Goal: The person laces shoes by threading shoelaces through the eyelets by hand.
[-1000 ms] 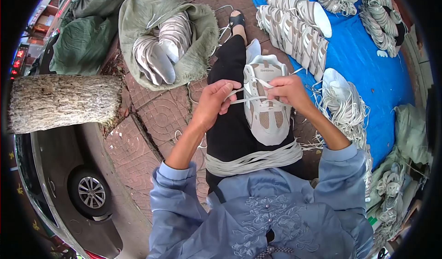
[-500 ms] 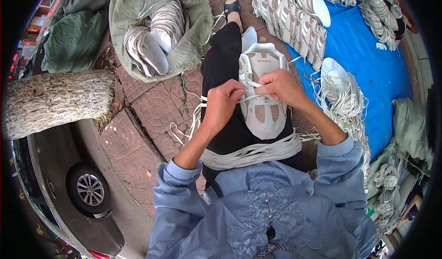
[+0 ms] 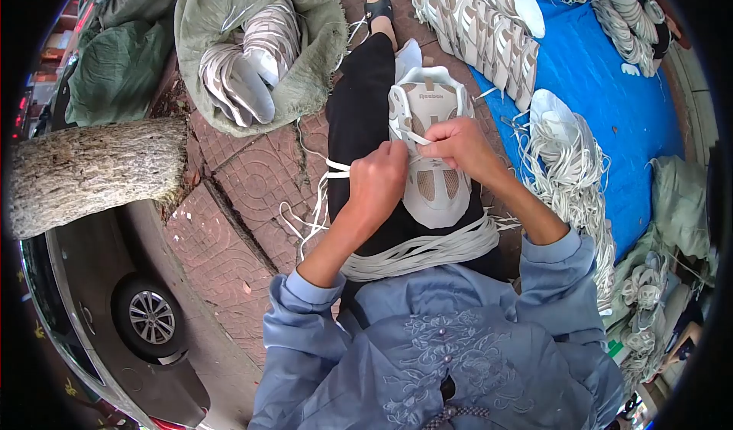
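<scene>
A beige and white shoe upper [image 3: 434, 201] with mesh panels and "Reebok" lettering lies across my black-trousered legs, toe toward me. At its left edge, my left hand [image 3: 379, 176] is curled closed on a white shoelace, the fingertips mostly hidden from view. Over the eyelets, my right hand [image 3: 460, 146] pinches a shoelace [image 3: 413, 137] between thumb and forefinger. A thick bundle of white laces [image 3: 427, 252] rests across my lap, just below the toe.
An open green sack [image 3: 309, 86] holds stacked shoe uppers [image 3: 271, 44]. On the blue tarp [image 3: 634, 140] to the right lie more stacked uppers [image 3: 477, 37] and a laced pile [image 3: 569, 155]. A tree trunk [image 3: 99, 170] and a parked car [image 3: 99, 277] are at left.
My left hand has turned into a tighter fist and moved slightly down, off the middle of the shoe upper. My right hand stays at the eyelets with its pinch. The view has shifted a little.
</scene>
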The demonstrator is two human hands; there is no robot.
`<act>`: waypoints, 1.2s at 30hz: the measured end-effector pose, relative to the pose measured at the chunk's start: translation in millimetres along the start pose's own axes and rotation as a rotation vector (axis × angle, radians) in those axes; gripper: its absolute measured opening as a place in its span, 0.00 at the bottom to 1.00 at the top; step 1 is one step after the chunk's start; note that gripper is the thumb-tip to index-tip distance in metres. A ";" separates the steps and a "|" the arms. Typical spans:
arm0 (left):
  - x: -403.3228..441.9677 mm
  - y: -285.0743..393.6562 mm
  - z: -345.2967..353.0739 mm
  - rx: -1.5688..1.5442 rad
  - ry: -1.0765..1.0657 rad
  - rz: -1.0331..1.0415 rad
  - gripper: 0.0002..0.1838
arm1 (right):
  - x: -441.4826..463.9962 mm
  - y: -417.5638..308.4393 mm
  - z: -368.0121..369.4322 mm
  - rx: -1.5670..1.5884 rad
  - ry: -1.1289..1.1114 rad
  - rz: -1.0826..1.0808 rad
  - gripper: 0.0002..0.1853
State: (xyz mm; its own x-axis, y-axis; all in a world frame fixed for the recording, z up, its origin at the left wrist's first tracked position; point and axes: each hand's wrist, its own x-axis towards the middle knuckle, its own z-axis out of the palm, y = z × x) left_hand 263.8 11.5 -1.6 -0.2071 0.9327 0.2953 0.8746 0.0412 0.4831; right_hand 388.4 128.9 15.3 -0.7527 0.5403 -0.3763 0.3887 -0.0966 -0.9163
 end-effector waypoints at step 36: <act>68.0 -27.2 -33.3 0.212 -0.803 0.429 0.10 | 7.0 1.6 2.2 -0.043 0.039 -0.111 0.09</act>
State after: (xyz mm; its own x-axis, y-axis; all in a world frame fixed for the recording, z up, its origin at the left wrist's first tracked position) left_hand 211.3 61.9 32.9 0.4481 0.8482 -0.2825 0.8841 -0.3736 0.2808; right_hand 382.5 130.7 10.9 -0.7712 0.5782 -0.2663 0.3272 0.0011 -0.9450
